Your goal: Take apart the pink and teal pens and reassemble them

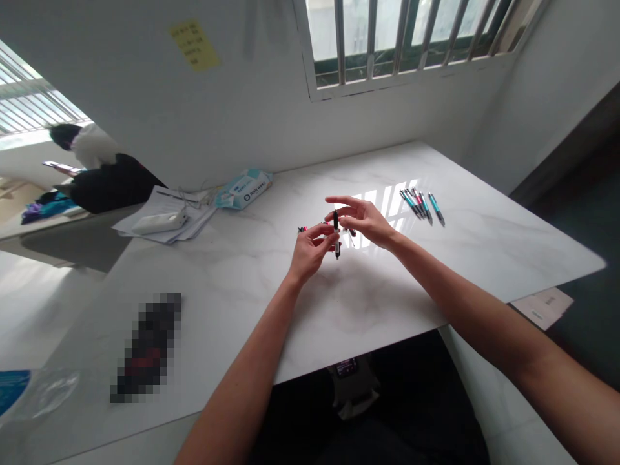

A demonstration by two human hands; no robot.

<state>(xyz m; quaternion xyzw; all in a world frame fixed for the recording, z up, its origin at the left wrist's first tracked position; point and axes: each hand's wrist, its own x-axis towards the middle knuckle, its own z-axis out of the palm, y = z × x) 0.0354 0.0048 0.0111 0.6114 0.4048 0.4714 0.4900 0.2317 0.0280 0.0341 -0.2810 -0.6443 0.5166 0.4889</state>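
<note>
Above the middle of the table, my left hand point(312, 250) pinches a black-and-white pen point(336, 242) between thumb and fingers, the pen nearly upright. My right hand point(364, 219) is at the pen's black upper end, its fingers apart and the index finger stretched out. Whether its fingertips touch the pen I cannot tell. Behind both hands lie small pink and black pieces point(303, 229), mostly hidden by the fingers. To the right, several teal and pink pens point(421, 203) lie side by side on the marbled white table point(494, 239).
A wipes packet point(245, 188) and papers point(167, 232) with a white object lie at the back left. A pixelated dark item point(148, 349) lies at the front left, near clear plastic point(51, 391). A person point(101, 161) sits beyond on the left. A barred window point(402, 39) is above.
</note>
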